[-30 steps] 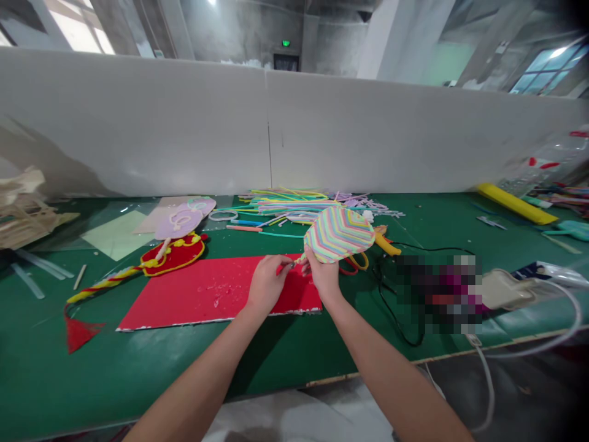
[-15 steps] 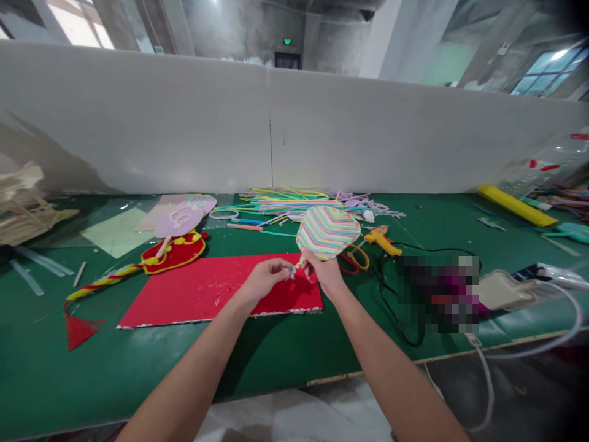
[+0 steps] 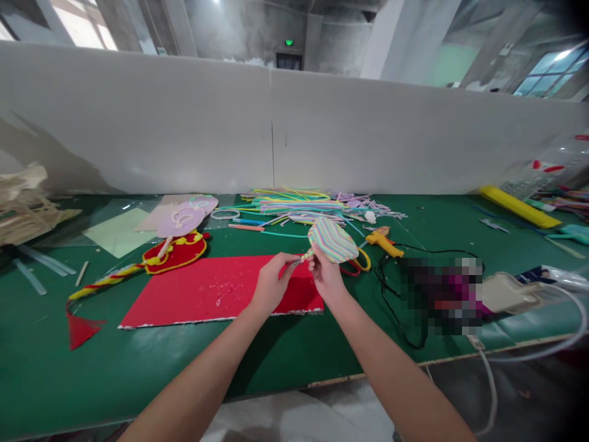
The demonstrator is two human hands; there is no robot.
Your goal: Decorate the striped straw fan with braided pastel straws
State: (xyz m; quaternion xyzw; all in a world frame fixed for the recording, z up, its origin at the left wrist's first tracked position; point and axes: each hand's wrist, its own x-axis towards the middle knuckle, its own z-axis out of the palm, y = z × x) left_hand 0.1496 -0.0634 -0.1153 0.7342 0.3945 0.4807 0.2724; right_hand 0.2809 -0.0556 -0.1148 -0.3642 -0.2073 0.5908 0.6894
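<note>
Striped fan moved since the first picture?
Yes: left and down in the view; the striped fan's right edge now sits clear of the yellow tool, top edge lower.

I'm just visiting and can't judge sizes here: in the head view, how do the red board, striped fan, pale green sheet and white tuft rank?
1. Red board
2. Striped fan and pale green sheet: too alike to rank; the fan is tilted.
3. White tuft

Long yellow bar point(image 3: 519, 207) at right, clear plastic container point(image 3: 539, 177) near it, pale green paper square point(image 3: 122, 232) at left, broad white partition point(image 3: 184, 123) behind.
</note>
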